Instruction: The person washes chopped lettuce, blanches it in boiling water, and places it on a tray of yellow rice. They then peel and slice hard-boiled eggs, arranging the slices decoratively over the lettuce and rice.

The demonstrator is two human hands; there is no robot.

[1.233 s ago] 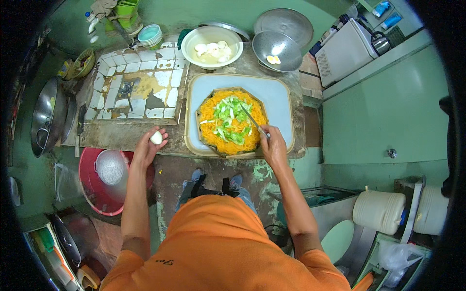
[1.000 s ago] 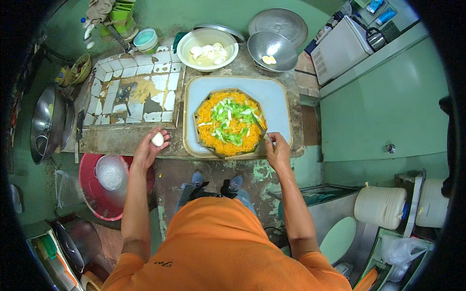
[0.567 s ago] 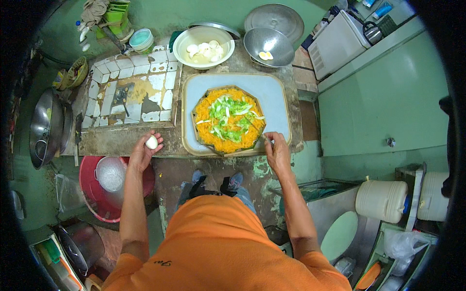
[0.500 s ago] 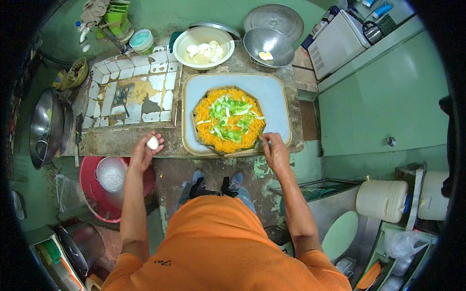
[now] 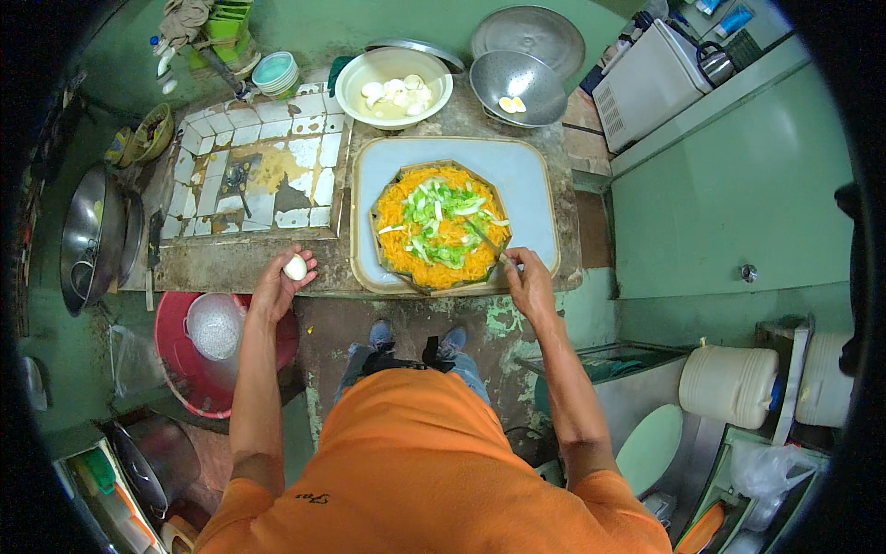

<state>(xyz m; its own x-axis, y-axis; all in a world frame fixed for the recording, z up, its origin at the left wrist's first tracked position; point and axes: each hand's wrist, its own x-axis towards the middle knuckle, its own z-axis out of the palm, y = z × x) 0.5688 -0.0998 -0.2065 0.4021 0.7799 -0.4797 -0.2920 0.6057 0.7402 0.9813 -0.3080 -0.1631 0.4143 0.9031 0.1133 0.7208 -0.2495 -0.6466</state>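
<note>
**Noodle platter [image 5: 395,247], knife [image 5: 486,240], egg [image 5: 295,268]: handling**

Noodle platter, on tray [image 5: 533,185]: likely heavy, soft-topped; support opposite rims. Knife, over its near-right edge: thin, probably stiff; hold by handle. Egg, looks peeled: likely slick, easily dented; cradle its sides. Right hand [image 5: 528,277], forearm extended, pinches the knife. Left hand [image 5: 280,284], near counter's [image 5: 217,262] front edge, cups the egg in curled fingers.

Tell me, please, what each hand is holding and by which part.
The left hand cradles a whole peeled egg from beneath, its upper side exposed; the right hand holds a knife by its handle end.
</note>
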